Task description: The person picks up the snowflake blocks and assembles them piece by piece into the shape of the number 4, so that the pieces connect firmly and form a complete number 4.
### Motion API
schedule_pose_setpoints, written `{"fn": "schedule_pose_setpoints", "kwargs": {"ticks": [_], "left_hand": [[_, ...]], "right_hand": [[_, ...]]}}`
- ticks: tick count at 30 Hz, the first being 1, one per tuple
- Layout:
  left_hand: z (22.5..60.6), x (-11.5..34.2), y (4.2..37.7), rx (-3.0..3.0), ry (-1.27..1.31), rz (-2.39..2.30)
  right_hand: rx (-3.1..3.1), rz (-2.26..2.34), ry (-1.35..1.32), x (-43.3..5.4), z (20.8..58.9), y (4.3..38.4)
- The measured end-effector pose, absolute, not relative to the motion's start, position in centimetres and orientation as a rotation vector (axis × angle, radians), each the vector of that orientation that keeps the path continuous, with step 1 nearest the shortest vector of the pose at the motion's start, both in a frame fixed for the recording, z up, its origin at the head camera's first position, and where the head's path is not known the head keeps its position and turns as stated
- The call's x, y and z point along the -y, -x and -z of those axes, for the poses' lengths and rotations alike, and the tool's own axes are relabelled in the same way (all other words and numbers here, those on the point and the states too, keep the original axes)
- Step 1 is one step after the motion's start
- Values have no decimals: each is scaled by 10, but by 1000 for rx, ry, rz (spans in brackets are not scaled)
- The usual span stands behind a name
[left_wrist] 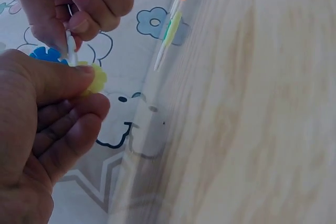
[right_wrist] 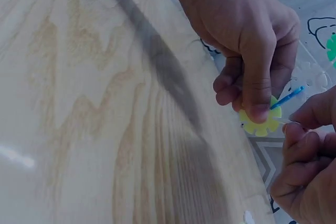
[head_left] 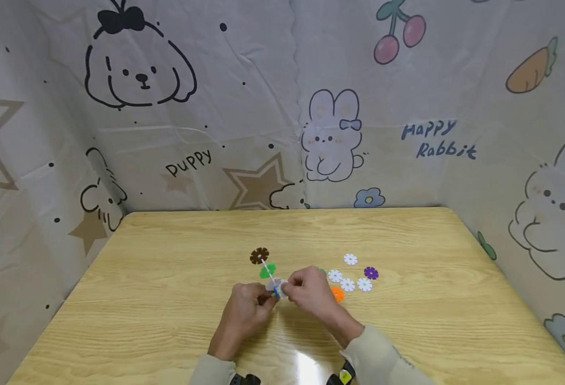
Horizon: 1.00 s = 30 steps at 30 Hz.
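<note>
Above the front middle of the table, my left hand pinches a yellow notched plastic disc between thumb and fingers. My right hand meets it from the right, pinching a white disc seen edge-on against the yellow one. A blue disc sits beside the yellow disc, partly behind the left thumb. In the head view a clear whitish disc shows between the hands. Beyond it, a thin white edge-on piece, a green disc and a brown disc line up away from me.
Right of the hands lie several loose white discs, a purple disc and an orange disc, partly covered by the right hand. The wooden table ends at a printed cloth wall.
</note>
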State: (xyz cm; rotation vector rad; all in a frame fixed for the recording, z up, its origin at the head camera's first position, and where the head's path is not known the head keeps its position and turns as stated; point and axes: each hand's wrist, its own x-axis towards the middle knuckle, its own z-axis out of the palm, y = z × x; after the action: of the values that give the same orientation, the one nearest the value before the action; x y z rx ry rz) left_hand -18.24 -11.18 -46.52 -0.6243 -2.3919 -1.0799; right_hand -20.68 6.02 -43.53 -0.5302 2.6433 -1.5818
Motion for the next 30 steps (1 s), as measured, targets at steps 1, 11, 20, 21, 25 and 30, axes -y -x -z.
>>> {"fn": "schedule_pose_setpoints", "kwargs": {"ticks": [1, 11, 20, 21, 25, 30], "left_hand": [[465, 112, 182, 2397, 625, 1078], [460, 114, 183, 2529, 597, 1162], [457, 120, 185, 2566, 575, 1179], [457, 121, 185, 2566, 578, 1190], [457, 121, 185, 2570, 588, 1223], [455, 120, 184, 2586, 594, 1219]], "right_hand": [[-2648, 1573, 536, -60, 436, 207], [-2537, 1584, 505, -68, 436, 211], [-2512, 1599, 474, -70, 437, 210], [-2508, 1601, 475, -70, 437, 210], [-2483, 1619, 478, -68, 437, 209], [-2468, 1620, 492, -65, 438, 207]]}}
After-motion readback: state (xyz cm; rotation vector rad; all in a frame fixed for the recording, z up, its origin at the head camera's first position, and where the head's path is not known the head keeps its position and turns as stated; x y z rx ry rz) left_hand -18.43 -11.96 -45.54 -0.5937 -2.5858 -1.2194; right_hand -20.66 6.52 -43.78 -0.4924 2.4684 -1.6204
